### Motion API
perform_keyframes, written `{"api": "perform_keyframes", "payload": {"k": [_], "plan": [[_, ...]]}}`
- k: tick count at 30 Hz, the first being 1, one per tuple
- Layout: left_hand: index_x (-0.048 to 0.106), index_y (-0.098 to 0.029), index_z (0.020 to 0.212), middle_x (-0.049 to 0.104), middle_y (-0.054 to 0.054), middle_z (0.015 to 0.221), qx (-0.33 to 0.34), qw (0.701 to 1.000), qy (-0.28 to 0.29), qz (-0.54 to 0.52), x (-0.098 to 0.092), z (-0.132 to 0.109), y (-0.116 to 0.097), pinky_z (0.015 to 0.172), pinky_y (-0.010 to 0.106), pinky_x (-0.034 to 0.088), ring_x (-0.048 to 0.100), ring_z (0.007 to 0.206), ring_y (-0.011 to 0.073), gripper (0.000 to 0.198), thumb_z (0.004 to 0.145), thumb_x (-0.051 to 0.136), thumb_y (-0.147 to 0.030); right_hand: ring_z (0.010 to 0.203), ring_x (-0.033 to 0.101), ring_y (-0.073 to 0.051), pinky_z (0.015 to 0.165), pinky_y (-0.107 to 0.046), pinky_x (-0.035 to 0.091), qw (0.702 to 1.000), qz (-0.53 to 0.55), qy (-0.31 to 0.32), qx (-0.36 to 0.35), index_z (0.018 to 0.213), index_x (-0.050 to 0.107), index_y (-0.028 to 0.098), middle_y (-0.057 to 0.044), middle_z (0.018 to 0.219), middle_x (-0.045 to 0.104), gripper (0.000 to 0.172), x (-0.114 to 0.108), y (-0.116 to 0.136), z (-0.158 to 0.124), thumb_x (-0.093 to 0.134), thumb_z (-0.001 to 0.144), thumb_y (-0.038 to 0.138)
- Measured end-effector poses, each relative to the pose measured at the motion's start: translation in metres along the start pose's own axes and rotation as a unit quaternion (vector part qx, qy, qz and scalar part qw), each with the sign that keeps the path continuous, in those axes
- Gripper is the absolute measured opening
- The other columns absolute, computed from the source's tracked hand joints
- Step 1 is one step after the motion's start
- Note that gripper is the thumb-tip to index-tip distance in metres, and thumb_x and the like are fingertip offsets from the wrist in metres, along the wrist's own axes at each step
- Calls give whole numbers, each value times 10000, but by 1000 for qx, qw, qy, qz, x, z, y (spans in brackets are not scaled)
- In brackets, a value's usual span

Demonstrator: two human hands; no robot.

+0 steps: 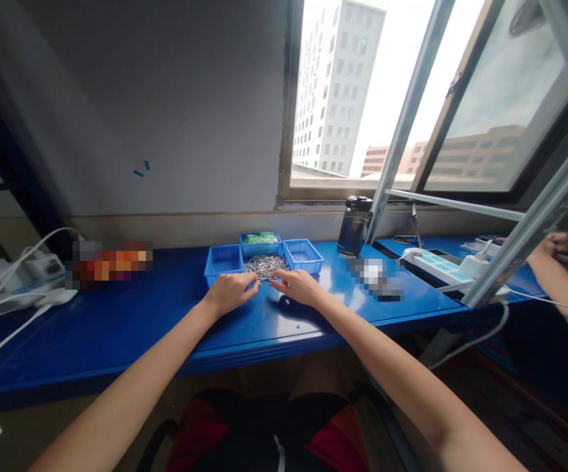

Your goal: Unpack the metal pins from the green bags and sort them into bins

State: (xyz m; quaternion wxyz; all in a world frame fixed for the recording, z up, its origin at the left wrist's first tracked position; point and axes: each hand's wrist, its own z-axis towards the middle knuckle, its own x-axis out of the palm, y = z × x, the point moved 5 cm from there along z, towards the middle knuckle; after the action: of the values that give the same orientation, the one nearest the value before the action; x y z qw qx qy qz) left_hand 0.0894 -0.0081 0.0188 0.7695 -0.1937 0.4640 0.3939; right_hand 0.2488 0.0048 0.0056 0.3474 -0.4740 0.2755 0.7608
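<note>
A pile of small silvery metal pieces [265, 265] lies between three blue bins on the blue table. The left bin [223, 260] and the right bin [303, 254] flank it, and the back bin [260, 243] holds something green. My left hand [232, 292] is at the pile's near left side, thumb and forefinger pinched at a tiny item too small to name. Just right of it, my right hand [294, 286] is in front of the pile, its fingers curved and a little apart, with nothing visible between them. A small dark piece [298, 326] lies near the table's front edge.
A black bottle [355, 226] stands at the back, beside a metal frame post [406, 124]. A power strip [444, 269] lies to the right, white cables [13, 328] to the left. Another person's forearm [562, 282] rests at far right. Two items on the table are blurred.
</note>
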Motion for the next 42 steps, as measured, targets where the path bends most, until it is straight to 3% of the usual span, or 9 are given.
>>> {"api": "perform_keyframes", "payload": {"k": [4, 8, 10, 14, 17, 24, 34, 39, 42], "plan": [[601, -182, 852, 679, 55, 779, -118, 989, -54, 64, -19, -2, 25, 546, 237, 398, 641, 692, 203, 277, 873, 367, -329, 657, 603, -148, 562, -210, 313, 998, -26, 28, 47, 998, 585, 221, -18, 719, 659, 210, 3, -8, 1, 449, 880, 329], [593, -160, 926, 678, 101, 746, -231, 961, -54, 143, -27, -8, 46, 530, 285, 419, 649, 688, 274, 359, 888, 320, -390, 656, 605, -148, 549, -209, 307, 998, -24, 39, 49, 974, 595, 221, -13, 726, 662, 198, 3, -10, 1, 443, 874, 299], [583, -148, 973, 674, 117, 747, -203, 968, -42, 141, -23, -6, 42, 546, 293, 431, 649, 702, 278, 396, 900, 289, -403, 660, 604, -149, 552, -209, 311, 998, -23, 44, 49, 974, 598, 220, -14, 734, 663, 200, 4, -10, 1, 442, 872, 293], [599, -183, 978, 671, 82, 832, -20, 996, 48, 69, 1, 0, 12, 607, 249, 446, 648, 735, 209, 316, 897, 339, -342, 672, 602, -152, 566, -212, 313, 997, -22, 52, 48, 960, 604, 212, -21, 745, 663, 191, 5, -10, 0, 452, 860, 270], [609, -245, 978, 658, 23, 874, 29, 995, 80, 49, 15, 0, 0, 584, 213, 438, 643, 720, 169, 246, 876, 399, -323, 680, 600, -149, 574, -212, 314, 997, -19, 58, 47, 955, 606, 207, -21, 744, 661, 183, 6, -10, 0, 464, 852, 258], [496, -260, 1203, 595, 40, 979, 47, 993, 101, 43, 27, -2, 0, 535, 209, 420, 631, 706, 157, 353, 913, 315, -347, 687, 585, -136, 594, -206, 319, 996, -8, 68, 49, 958, 609, 205, -23, 757, 657, 179, 7, -11, 0, 470, 852, 247], [639, -214, 898, 631, 31, 902, 45, 994, 88, -45, 19, -2, 0, 641, 218, 445, 610, 828, 168, 275, 877, 382, -309, 667, 588, -135, 572, -210, 309, 997, -3, 64, 49, 941, 618, 194, -23, 734, 651, 169, 8, -12, 0, 488, 840, 229], [619, -230, 941, 661, 0, 935, 32, 989, 83, -116, 23, -1, 4, 706, 221, 456, 615, 845, 155, 218, 845, 424, -250, 666, 579, -127, 582, -202, 318, 998, 13, 61, 25, 993, 603, 220, -4, 732, 646, 203, 9, -7, -1, 509, 839, 314], [581, -233, 970, 670, -12, 910, 16, 988, 77, -132, 24, -1, 5, 665, 218, 459, 626, 778, 149, 198, 841, 431, -245, 633, 563, -121, 566, -199, 312, 998, 27, 52, -2, 1027, 591, 234, 3, 708, 634, 239, 8, -2, -1, 509, 841, 359]]}}
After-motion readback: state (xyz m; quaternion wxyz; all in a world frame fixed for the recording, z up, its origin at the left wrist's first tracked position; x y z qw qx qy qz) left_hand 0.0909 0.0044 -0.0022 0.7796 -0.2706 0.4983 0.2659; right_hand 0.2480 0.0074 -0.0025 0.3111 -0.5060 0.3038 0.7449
